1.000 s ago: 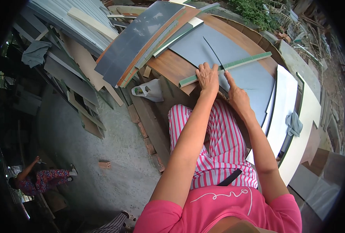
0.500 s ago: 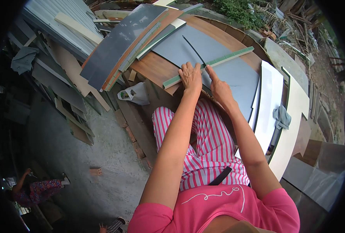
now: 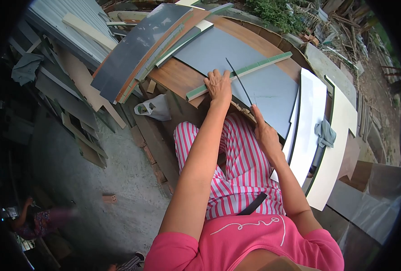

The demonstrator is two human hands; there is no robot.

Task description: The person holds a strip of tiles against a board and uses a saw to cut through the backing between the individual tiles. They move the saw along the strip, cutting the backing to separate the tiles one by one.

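Observation:
A long green-and-cream strip (image 3: 266, 62) with lines across it lies over a grey panel (image 3: 207, 47) on brown wooden boards. My left hand (image 3: 220, 86) holds the strip down near its left end, fingers bent over it. In my right hand (image 3: 265, 134) is the end of a thin dark blade (image 3: 243, 86), which looks like a hacksaw blade. It crosses the strip just right of my left fingers, its far tip pointing up and left. Whether it has cut into the strip cannot be made out.
Dark panels and strips (image 3: 139, 47) are stacked at the left, white sheets (image 3: 311, 108) at the right. A grey cloth (image 3: 325, 134) lies on them. A white plastic bag (image 3: 159, 108) sits below. Another person (image 3: 40, 221) is at the lower left, near a brick (image 3: 109, 198).
My right hand has pulled back toward my body, drawing the blade back across the strip. My left hand stays on the strip. The other person's leg is blurred by motion.

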